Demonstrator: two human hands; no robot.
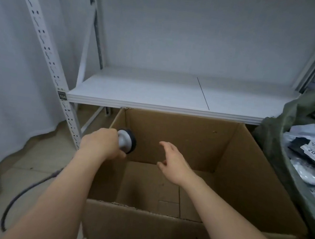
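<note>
A large open cardboard box [244,166] stands on the floor in front of me, with nothing visible inside it. My left hand [100,142] grips a small round grey object with a black rim [128,140] and holds it over the box's left wall, near the far left corner. My right hand [173,163] hovers above the middle of the box with its fingers relaxed and spread, holding nothing.
A white metal shelf [155,92] runs just behind the box, its board bare. A green sack [290,132] full of parcels and papers stands at the right. White curtain hangs at the left. A dark cable [20,193] lies on the tiled floor.
</note>
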